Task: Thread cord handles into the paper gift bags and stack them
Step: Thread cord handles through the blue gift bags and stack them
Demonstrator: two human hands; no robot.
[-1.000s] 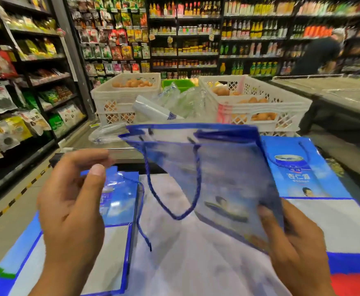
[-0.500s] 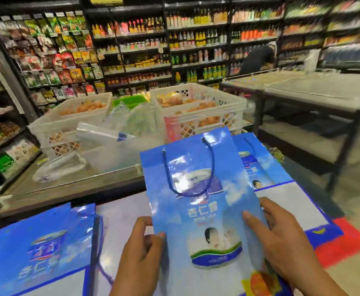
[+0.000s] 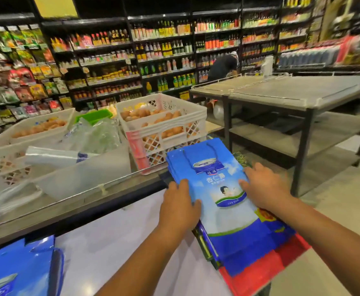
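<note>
Gift bags with cords already threaded lie flat in a stack point(image 3: 258, 251) at the right edge of the white tabletop point(image 3: 119, 242), and the top bag point(image 3: 217, 189) with its blue cord handle point(image 3: 200, 155) is just being squared onto it, so by my judgement this one is done and stacking is under way. More unthreaded bags seem to wait in the pile point(image 3: 14, 272) at lower left; I cannot count either heap. My left hand point(image 3: 180, 204) and right hand point(image 3: 264, 186), two in all, press flat and open on the top bag's edges.

Lower bags in stack point(image 3: 260, 261) mostly covered.
</note>
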